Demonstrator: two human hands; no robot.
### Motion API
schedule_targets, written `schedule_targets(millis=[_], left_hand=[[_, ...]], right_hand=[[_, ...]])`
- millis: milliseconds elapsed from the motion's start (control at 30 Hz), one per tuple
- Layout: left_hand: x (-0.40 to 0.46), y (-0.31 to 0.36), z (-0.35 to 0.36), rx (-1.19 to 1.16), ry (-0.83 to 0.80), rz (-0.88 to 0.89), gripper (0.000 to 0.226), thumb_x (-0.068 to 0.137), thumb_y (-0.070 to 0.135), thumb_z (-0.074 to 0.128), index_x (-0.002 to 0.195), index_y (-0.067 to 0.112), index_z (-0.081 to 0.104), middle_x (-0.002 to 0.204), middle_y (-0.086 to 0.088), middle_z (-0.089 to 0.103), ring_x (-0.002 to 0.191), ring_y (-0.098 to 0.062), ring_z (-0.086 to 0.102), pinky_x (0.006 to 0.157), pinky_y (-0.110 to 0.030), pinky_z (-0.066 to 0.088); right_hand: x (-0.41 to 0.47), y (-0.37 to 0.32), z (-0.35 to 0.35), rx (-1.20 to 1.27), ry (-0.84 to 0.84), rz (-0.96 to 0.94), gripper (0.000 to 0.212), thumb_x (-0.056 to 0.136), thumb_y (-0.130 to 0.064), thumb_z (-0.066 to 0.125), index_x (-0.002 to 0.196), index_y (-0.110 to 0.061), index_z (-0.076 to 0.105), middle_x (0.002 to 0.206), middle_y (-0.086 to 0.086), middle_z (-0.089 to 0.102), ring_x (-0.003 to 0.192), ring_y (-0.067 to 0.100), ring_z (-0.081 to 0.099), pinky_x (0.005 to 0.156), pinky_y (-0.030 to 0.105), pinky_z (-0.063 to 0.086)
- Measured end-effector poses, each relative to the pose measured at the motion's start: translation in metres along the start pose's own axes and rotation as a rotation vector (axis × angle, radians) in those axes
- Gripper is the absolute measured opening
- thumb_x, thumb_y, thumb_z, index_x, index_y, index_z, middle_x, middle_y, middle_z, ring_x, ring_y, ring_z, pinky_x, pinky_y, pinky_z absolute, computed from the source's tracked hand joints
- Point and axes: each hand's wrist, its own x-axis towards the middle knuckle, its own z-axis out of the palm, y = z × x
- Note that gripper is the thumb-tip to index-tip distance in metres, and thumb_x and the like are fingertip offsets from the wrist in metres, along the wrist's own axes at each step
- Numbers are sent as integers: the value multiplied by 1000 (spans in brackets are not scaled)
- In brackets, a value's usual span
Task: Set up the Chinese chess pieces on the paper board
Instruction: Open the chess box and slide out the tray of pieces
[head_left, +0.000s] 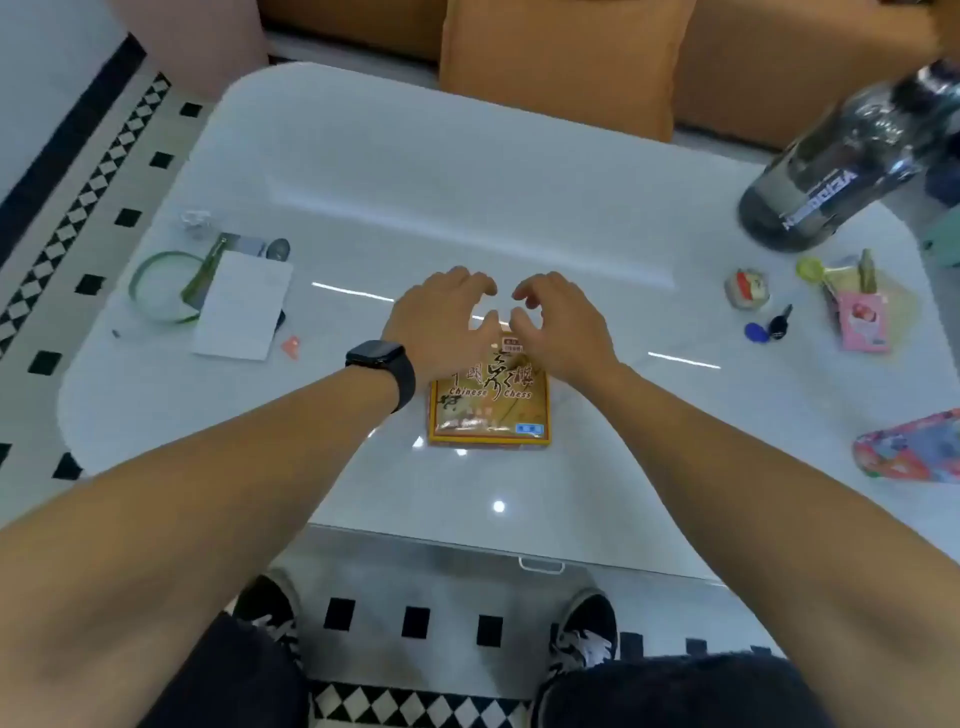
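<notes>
The chess box (488, 402) lies flat at the table's (467, 208) centre, nearest the person. It looks light, stiff and glossy (likely slippery), best taken by its side edges. At its twelve o'clock edge the left hand (439, 325) and right hand (558, 332) hover, fingers loosely curled, gripping nothing.

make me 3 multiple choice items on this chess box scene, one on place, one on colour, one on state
1. Where is the bottle?
A. far right corner of the table
B. near left corner
C. on the floor

2. What colour is the watch?
A. red
B. black
C. white

3. What state is the chess box in?
A. open, pieces out
B. shut, flat on the table
C. held in the air

Key: 1 A, it stands far right. 2 B, its band is black on the left hand's wrist. 3 B, the printed lid is on and no pieces show; both hands, with the right hand, hover at its far edge.
</notes>
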Motion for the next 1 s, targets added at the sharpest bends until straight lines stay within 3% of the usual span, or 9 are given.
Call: schedule_targets(millis=[133, 267, 467, 667, 900, 1000], left_hand=[[-13, -27, 44, -123, -3, 80, 48, 85, 52, 52, 127, 31, 59, 114, 7, 63, 106, -17, 58, 93, -41, 46], [-23, -43, 75, -260, 108, 156, 54, 80, 55, 61, 130, 35, 56, 119, 10, 59, 114, -16, 52, 100, -41, 36], [-20, -47, 86, -284, 150, 186, 52, 79, 51, 66, 129, 38, 57, 120, 12, 59, 116, -14, 48, 101, -40, 36], [-26, -52, 86, -287, 153, 191, 51, 80, 53, 64, 128, 35, 58, 120, 11, 58, 116, -14, 47, 103, -44, 38], [-30, -58, 86, -378, 240, 235, 38, 88, 36, 61, 125, 26, 62, 124, 9, 58, 121, -13, 45, 103, -47, 42], [-42, -58, 84, -443, 281, 209, 37, 89, 32, 61, 125, 24, 61, 126, 10, 56, 124, -13, 44, 103, -42, 45]], right_hand=[[-4, 23, 24, 19, -65, -140, 20, 89, -36, 55, 104, -27, 63, 100, -12, 57, 99, 10, 51, 83, 42, 51], [-8, 41, 43, 20, -40, -302, 22, 87, -34, 57, 107, -25, 59, 103, -8, 56, 97, 11, 52, 81, 39, 49], [-4, 57, 63, 186, 2, -285, 28, 89, -35, 55, 113, -24, 63, 105, -11, 60, 101, 10, 55, 85, 28, 44], [-12, 55, 68, 213, 16, -218, 29, 89, -39, 54, 112, -27, 66, 102, -14, 60, 102, 10, 54, 87, 31, 44], [-20, 47, 68, 187, 52, -170, 30, 88, -44, 54, 110, -29, 67, 104, -15, 61, 102, 7, 52, 90, 33, 46], [-27, 43, 65, 147, 115, -133, 34, 89, -42, 60, 117, -24, 65, 111, -8, 57, 109, 12, 49, 94, 35, 46]])
